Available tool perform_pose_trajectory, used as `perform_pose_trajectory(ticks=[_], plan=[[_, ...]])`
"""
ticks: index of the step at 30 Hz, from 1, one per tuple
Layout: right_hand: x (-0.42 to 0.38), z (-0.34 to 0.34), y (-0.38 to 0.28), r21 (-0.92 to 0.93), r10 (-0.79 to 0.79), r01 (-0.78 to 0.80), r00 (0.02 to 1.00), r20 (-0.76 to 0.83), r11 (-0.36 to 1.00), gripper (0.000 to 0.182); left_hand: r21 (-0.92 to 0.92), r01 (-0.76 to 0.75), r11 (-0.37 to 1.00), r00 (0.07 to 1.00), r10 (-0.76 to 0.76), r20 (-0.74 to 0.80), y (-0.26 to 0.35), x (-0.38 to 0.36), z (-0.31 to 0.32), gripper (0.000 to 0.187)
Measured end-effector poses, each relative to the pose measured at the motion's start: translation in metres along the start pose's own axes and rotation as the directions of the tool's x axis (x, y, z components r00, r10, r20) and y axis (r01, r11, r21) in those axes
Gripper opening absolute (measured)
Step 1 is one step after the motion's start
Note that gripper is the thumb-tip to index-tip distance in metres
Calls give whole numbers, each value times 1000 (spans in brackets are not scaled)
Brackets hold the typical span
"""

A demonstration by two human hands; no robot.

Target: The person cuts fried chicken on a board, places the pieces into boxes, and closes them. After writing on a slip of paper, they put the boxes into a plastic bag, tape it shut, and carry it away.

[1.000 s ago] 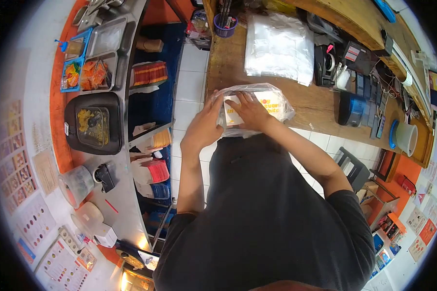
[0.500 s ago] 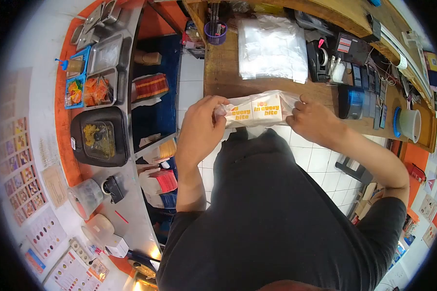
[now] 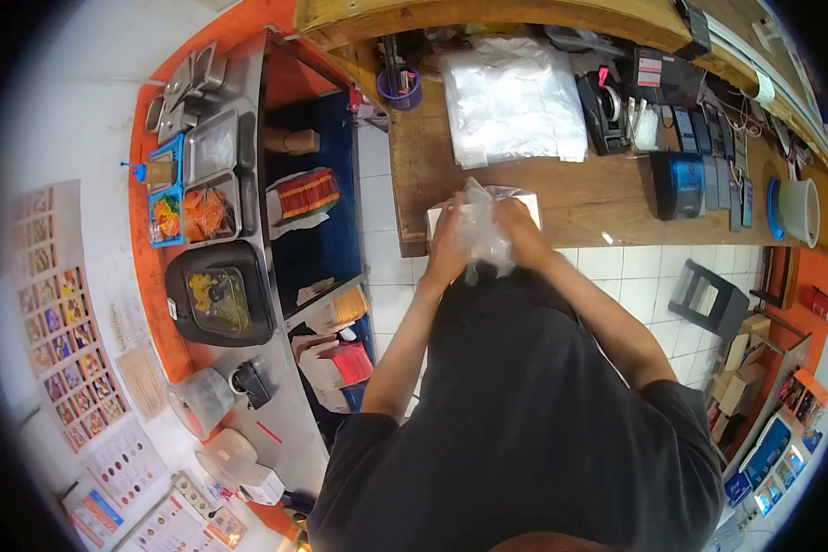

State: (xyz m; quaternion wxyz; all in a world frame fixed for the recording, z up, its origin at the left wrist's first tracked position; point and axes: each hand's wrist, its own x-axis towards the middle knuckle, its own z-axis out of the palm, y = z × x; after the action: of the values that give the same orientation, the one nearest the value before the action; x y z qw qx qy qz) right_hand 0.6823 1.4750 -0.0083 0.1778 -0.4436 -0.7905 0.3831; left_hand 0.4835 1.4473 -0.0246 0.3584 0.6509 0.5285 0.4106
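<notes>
At the front edge of the wooden table, a thin clear plastic bag [image 3: 480, 228] is bunched up between my two hands. A white box [image 3: 532, 204] shows inside or beneath it, mostly covered by the hands and the crumpled plastic. My left hand [image 3: 447, 244] is closed on the bag's left side, and the fingertips point away from me. On the other side my right hand [image 3: 523, 237] has its fingers curled round the plastic near the box. The exact finger grip is partly hidden.
A stack of plastic bags [image 3: 515, 101] lies behind my hands on the table [image 3: 616, 198]. Right of it stand a tape dispenser [image 3: 603, 110] and a blue-black device [image 3: 678, 186]. A purple pen cup [image 3: 399, 87] stands back left. Food trays line the steel counter [image 3: 290, 405].
Both hands have drawn closer together and the bag has gone from stretched flat to bunched up. The printed lettering on the packages is out of sight. The camera view has shifted.
</notes>
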Motion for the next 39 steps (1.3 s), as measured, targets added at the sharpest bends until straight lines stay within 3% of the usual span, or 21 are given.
perform_pose_trajectory(ticks=[4, 6, 7, 10, 12, 14, 16, 17, 20, 21, 22, 24, 26, 27, 28, 30, 32, 35, 36, 37, 39], plan=[[6, 27, 17, -28, 70, -70, 998, -5, 997, 59, 125, -116, 985, 987, 100, 126, -15, -2, 2, 69], [-7, 55, 51, 191, -201, 250, 949, -244, 949, 51, 146, -99, 984, 976, 68, 206, -2, 1, 0, 81], [-12, 65, 43, -171, -163, 128, 964, -211, 977, 46, 204, -116, 972, 959, 56, 279, 16, 7, -2, 83], [2, 47, 11, -102, -127, 105, 960, -248, 989, 35, 174, -109, 979, 946, 49, 321, 32, 14, 4, 86], [9, 21, -18, -10, -59, 58, 965, -255, 998, 33, 336, -268, 903, 937, 163, 309, 25, 13, 15, 86], [19, 11, -24, 39, -152, 156, 985, -85, 987, 43, 249, -229, 941, 963, 181, 200, 7, 7, 30, 84], [11, 23, -23, 36, -71, 70, 997, 20, 997, 43, 181, -245, 952, 962, 216, 170, 4, 7, 33, 78], [10, 10, -43, -184, 63, -27, 978, 197, 983, 43, 378, -189, 906, 973, 120, 198, 11, 10, 35, 68], [2, -13, -54, -196, 157, -92, 923, 350, 976, 46, 387, -304, 871, 940, 209, 269, -3, 7, 37, 67], [0, -29, -54, -275, 82, 38, 909, 409, 961, 46, 390, -341, 855, 927, 237, 290, -8, 4, 44, 68], [-5, -45, -46, -287, 90, 35, 907, 411, 957, 46, -30, -252, 967, 955, 254, 156, -16, 0, 56, 74], [-20, -85, -21, 175, -78, 18, 937, 341, 984, 49, -462, -171, 870, 978, 205, 25, -14, -2, 71, 83], [-2, -165, -12, 325, 141, -310, 880, 453, 893, 52, -639, -38, 768, 999, 13, -44, 6, 2, 80, 98], [-1, -183, 26, 302, 282, -378, 906, 317, 875, 48, -575, -27, 818, 1000, 21, -18, 15, 7, 75, 94], [-14, -190, 107, 91, 334, -341, 939, 80, 936, 41, -577, -20, 816, 1000, 13, -15, 11, 6, 75, 94], [-19, -233, 164, -206, 460, -546, 816, -351, 812, 23, -475, 19, 880, 999, 2, 43, 10, 13, 76, 81], [-24, -262, 245, -337, 466, -633, 757, -458, 697, 25, -382, 4, 924, 998, 18, 53, 23, 28, 76, 64], [-17, -270, 284, -538, 515, -631, 772, -372, 559, 23, -30, 116, 993, 990, -114, 80, 37, 46, 92, 7], [-15, -269, 294, -535, 516, -631, 773, -370, 562, 23, -26, 118, 993, 990, -116, 81, 44, 50, 108, 7], [-6, -265, 290, -432, 573, -712, 702, -422, 554, 20, -283, 401, 871, 911, -412, 21, 55, 54, 123, 7], [-2, -263, 288, -262, 611, -782, 611, -504, 565, 16, -164, 270, 949, 948, -292, -124, 38, 50, 155, 13]])
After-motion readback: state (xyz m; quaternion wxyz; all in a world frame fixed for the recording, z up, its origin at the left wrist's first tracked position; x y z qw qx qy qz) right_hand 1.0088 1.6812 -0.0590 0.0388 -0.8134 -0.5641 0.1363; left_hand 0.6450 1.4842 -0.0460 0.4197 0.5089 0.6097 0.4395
